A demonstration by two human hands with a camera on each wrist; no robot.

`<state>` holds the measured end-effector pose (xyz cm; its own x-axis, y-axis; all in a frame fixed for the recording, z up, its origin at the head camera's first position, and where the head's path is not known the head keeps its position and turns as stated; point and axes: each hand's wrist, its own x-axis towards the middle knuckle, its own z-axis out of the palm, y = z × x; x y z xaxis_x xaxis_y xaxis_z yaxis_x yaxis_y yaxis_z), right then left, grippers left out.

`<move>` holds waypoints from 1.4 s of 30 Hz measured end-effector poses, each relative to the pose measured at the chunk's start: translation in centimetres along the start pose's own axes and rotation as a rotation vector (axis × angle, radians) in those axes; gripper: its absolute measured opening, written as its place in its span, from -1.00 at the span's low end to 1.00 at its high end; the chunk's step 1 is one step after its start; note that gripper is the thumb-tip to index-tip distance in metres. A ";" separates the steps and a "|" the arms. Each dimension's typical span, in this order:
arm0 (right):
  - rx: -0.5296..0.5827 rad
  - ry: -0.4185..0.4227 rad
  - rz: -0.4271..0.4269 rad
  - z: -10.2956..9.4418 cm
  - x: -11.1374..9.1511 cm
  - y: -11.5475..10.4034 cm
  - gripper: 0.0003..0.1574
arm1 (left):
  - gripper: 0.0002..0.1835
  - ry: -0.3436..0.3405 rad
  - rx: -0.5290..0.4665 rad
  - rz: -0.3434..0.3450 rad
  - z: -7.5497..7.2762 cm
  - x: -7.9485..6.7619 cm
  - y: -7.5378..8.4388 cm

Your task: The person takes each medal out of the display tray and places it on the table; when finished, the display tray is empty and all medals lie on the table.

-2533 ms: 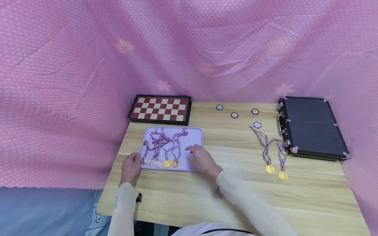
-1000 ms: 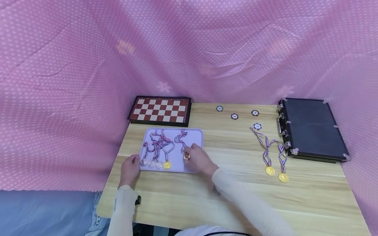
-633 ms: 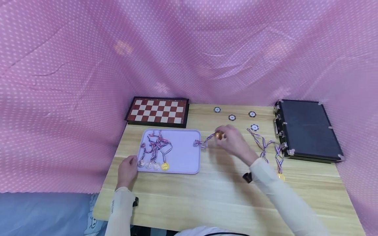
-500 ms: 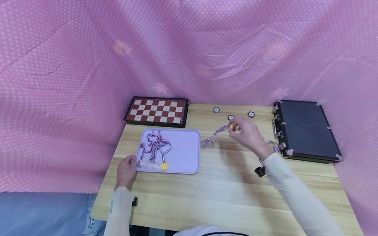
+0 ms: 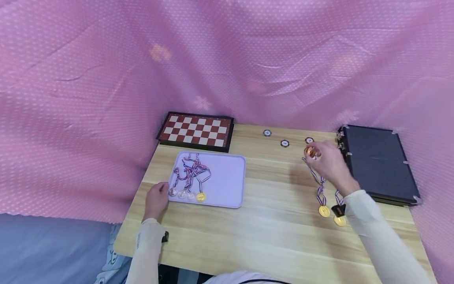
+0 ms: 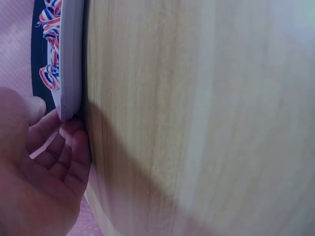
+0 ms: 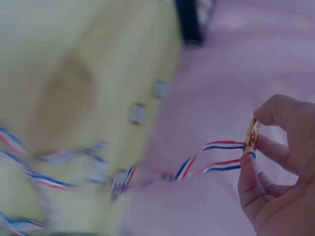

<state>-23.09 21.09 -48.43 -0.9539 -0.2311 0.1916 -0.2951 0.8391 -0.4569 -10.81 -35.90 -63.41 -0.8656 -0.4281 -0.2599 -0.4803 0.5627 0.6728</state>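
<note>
Copper-toned medal point(image 7: 251, 136) is what we pinch in our right hand point(image 5: 329, 163), its striped ribbon point(image 7: 186, 168) dangling; our left hand point(image 5: 156, 201) pinches the lilac tray point(image 5: 228, 179) near its corner

Left arm point(image 5: 143, 260): comes up from the bottom and points to 12 o'clock.
Left hand point(image 5: 156, 200): low, at 8 o'clock in the head view, pointing to 1 o'clock.
Left fingers point(image 6: 76, 157): bent, side by side, gripping.
Right arm point(image 5: 393, 252): leans toward 11 o'clock and reaches farther than the left.
Right hand point(image 5: 330, 161): up in the air at 3 o'clock, pointing to 10 o'clock, pinching.
Right thumb point(image 7: 275, 109): at 12 o'clock over the right fingers point(image 7: 251, 182) in its wrist view.
Sleeves point(image 5: 367, 217): long, pale, ending near the hands.
</note>
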 end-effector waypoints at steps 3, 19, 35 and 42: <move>0.014 -0.106 0.042 2.8 -2.3 1.2 -0.55 | -0.50 -0.006 0.001 -0.013 -0.5 -0.3 -0.1; 0.027 -0.200 0.134 10.0 -12.8 5.1 -0.52 | -0.46 -0.016 -0.006 -0.050 -0.7 -0.9 -0.9; 0.030 -0.158 0.124 9.6 -13.9 5.3 -0.47 | -0.46 0.011 0.008 -0.008 -0.3 -1.0 0.0; 0.044 -0.033 0.127 9.0 -12.3 2.8 -0.51 | -0.44 -0.007 -0.021 -0.020 0.0 -0.7 0.5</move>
<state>-12.67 21.86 -59.91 -0.9848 -0.1407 0.1018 -0.1731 0.8404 -0.5136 -10.43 -35.34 -62.92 -0.8570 -0.4337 -0.2784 -0.4943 0.5390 0.6820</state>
